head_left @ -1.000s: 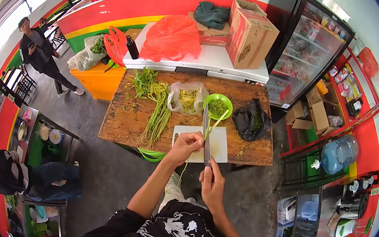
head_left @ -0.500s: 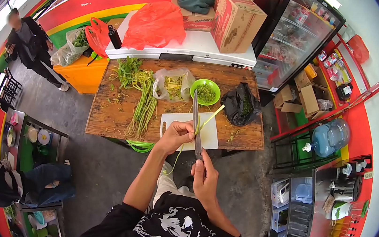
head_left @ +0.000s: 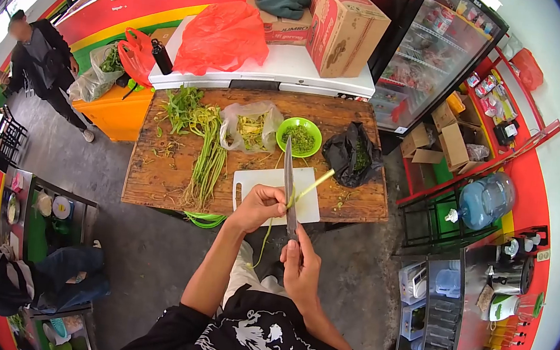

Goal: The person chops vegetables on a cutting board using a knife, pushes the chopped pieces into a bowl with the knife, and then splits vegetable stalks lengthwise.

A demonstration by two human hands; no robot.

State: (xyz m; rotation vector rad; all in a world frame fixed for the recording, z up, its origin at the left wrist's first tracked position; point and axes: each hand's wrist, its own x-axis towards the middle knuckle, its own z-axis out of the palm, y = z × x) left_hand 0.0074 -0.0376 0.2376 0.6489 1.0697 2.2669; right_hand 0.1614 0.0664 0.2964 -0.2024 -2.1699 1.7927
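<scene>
My right hand [head_left: 300, 268] is wrapped round the handle of a long knife [head_left: 289, 169], its blade pointing away from me. The fingers of my left hand [head_left: 258, 207] pinch a pale green vegetable stem [head_left: 313, 185] against the blade. One end of the stem sticks out to the right past the knife. A thin green strand hangs below my left fingers. Both hands are in the air over the near edge of a white cutting board [head_left: 262, 180]. Beyond the board are a bright green bowl [head_left: 302, 123] of chopped greens and a clear plastic bag [head_left: 234, 122] of yellowish trimmings.
A bundle of long green stalks [head_left: 209, 159] lies on the wooden table [head_left: 160, 185], left of the board. A black plastic bag [head_left: 342, 151] with greens stands at right. Behind are a white counter [head_left: 280, 63] and a glass-door fridge [head_left: 427, 60]. Another person [head_left: 45, 66] stands far left.
The stem's free end has tipped lower, nearer the board. Both hands keep their grip on stem and knife. The whole view has shifted slightly left.
</scene>
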